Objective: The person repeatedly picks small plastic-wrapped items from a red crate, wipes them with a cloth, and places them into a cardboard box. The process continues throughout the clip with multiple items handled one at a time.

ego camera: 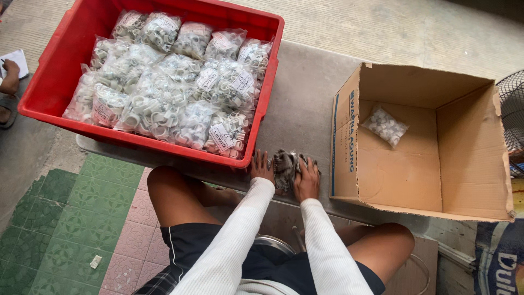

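Observation:
My left hand (261,167) and my right hand (307,179) rest together on a clear plastic bag of small grey fittings (284,165) at the near edge of a grey metal table (305,104). Both hands press on the bag, one on each side. To the left stands a red plastic crate (60,71) piled with several similar bags of pale fittings (164,82). To the right an open cardboard box (464,158) holds one such bag (385,125) at its back.
My bare knees and dark shorts are under the table edge. Green and pink floor tiles (71,218) lie at lower left. Another person's hand with a paper (11,68) shows at the far left. A fan grille (513,109) stands at the right edge.

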